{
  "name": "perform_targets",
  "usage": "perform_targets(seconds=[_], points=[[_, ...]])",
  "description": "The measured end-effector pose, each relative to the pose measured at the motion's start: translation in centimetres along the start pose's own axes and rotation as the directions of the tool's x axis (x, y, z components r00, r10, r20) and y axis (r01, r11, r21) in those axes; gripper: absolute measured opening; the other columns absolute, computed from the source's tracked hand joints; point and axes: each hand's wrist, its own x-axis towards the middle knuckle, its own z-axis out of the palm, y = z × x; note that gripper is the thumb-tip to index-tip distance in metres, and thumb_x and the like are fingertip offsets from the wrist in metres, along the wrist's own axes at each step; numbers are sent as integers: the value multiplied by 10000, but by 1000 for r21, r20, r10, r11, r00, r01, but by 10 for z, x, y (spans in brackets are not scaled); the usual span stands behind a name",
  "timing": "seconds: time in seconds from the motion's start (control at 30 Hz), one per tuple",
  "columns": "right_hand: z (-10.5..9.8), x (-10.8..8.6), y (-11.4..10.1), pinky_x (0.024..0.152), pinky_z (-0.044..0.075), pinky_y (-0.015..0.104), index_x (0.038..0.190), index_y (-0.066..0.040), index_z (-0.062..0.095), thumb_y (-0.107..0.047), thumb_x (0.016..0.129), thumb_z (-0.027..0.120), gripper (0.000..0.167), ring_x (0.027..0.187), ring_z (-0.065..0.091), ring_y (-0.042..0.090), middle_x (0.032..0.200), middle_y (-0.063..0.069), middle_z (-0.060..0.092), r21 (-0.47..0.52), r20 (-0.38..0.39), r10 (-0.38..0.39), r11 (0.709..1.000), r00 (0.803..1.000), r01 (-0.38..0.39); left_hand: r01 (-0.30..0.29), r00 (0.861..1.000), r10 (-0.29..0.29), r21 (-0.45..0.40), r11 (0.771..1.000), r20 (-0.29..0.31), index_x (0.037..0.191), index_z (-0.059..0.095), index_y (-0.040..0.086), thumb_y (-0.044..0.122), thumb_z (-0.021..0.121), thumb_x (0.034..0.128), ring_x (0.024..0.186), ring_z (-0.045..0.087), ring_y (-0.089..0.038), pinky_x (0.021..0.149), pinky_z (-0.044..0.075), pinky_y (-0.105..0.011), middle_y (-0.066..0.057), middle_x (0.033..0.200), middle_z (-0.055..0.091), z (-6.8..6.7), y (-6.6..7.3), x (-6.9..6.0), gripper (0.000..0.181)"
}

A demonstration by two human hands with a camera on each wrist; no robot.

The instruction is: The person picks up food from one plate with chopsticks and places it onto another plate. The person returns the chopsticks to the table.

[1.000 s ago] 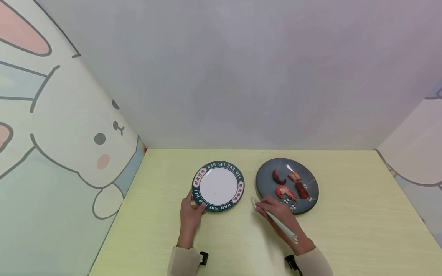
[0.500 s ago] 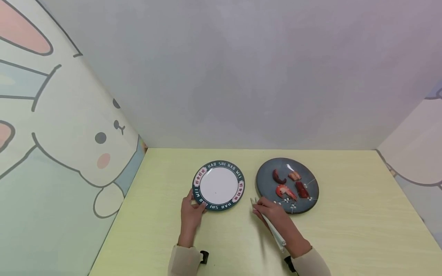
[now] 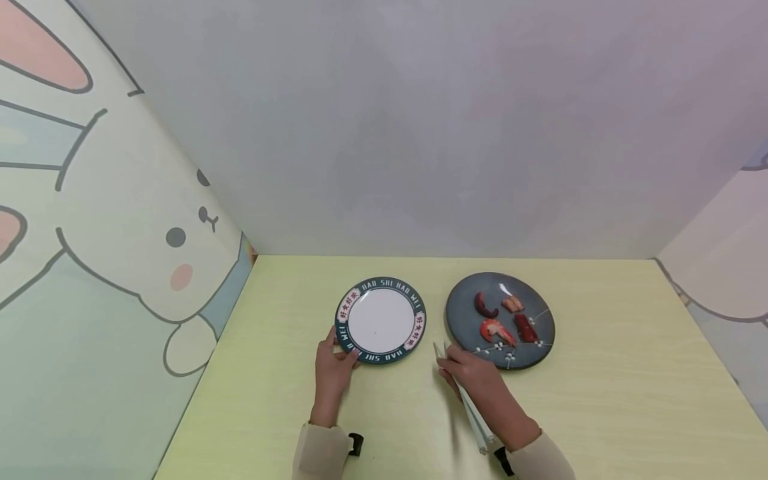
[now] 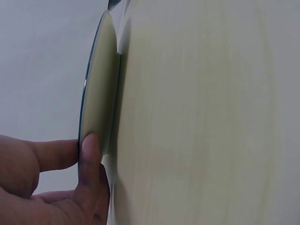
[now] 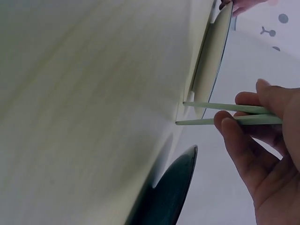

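My left hand [image 3: 333, 369] pinches the lower left rim of a white plate [image 3: 381, 320] with a dark green lettered border; in the left wrist view the thumb and fingers [image 4: 90, 154] grip its edge from both sides. My right hand [image 3: 474, 377] holds a pair of pale green chopsticks [image 3: 476, 420], their tips slightly apart, between the two plates. In the right wrist view the chopsticks [image 5: 201, 122] point at the tabletop with nothing between them. Beside that hand lies a dark grey plate [image 3: 465, 300] bearing a shrimp [image 3: 497, 331] and several other reddish-brown food pieces [image 3: 525, 328].
Both plates stand on a pale yellow wooden table [image 3: 612, 373]. A plain grey wall [image 3: 420, 133] rises behind its far edge. The left wall carries a cartoon rabbit [image 3: 138, 220].
The chopsticks' rear ends have swung left and toward me, and the tips have spread slightly apart. My right hand has shifted slightly left. The left hand keeps its grip on the plate.
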Motion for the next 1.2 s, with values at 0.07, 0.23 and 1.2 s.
perform_targets(seconds=[0.07, 0.23, 1.2], points=[[-3, 0, -1, 588, 488, 248, 996, -63, 809, -29, 764, 900, 252, 730, 541, 80, 907, -35, 544, 42, 21, 13, 999, 1000, -14, 2, 1000, -2, 0, 1000, -1, 1618, 282, -89, -139, 665, 927, 915, 668, -246, 683, 619, -277, -288, 1371, 455, 0, -1, 1, 792], [-12, -2, -3, 715, 566, 317, 1140, -20, 800, -119, 895, 820, 264, 853, 613, 114, 1031, 9, 623, 108, 120, 81, 990, 990, -94, 9, 1000, -9, 6, 1000, 2, 1627, 277, -71, -137, 662, 933, 935, 660, -246, 699, 622, -279, -284, 1385, 452, 0, -1, 2, 796], [-21, -7, 7, 719, 573, 308, 1025, -141, 760, -101, 834, 849, 214, 860, 665, 85, 977, -72, 717, 109, 27, 36, 993, 999, -39, 13, 1000, -14, 34, 999, 12, 1634, 281, -55, -109, 667, 947, 970, 657, -262, 714, 621, -281, -271, 1395, 461, -1, -1, 2, 790]])
